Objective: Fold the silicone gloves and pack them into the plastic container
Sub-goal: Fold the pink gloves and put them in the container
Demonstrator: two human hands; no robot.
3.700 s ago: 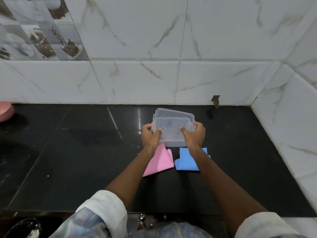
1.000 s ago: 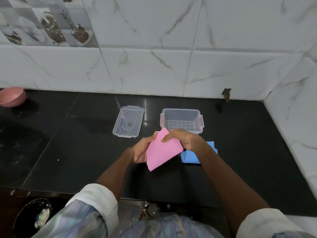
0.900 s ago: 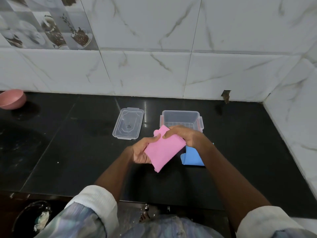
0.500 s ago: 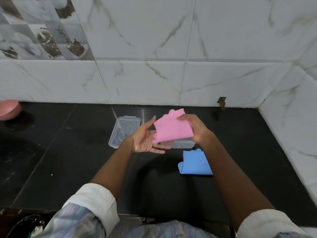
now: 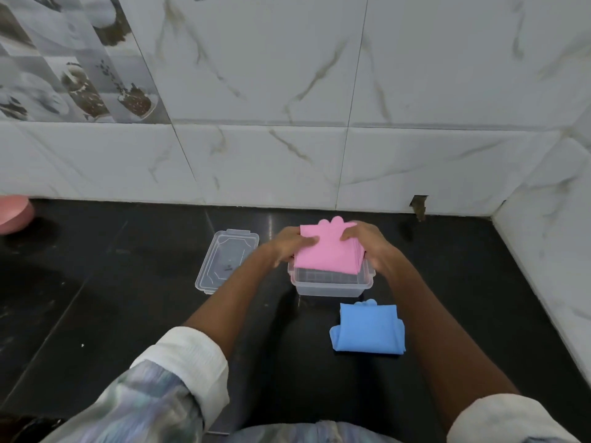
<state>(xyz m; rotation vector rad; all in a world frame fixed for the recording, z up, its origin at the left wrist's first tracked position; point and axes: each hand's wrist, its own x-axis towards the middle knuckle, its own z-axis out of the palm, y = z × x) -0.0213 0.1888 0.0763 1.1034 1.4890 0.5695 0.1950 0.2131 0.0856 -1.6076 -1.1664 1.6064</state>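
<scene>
A folded pink silicone glove is held flat over the open clear plastic container on the black counter. My left hand grips the glove's left edge and my right hand grips its right edge. The glove covers most of the container's opening; only the near part of the ribbed bottom shows. A folded blue silicone glove lies flat on the counter just in front of the container, a little to the right, with neither hand on it.
The container's clear lid lies to the left of the container. A pink bowl sits at the far left edge. Marble tiled walls close off the back and the right side of the black counter.
Both hands lifted the pink glove from the counter and carried it away from me, over the container. The lid came off earlier and now lies to the left. The blue glove has not moved.
</scene>
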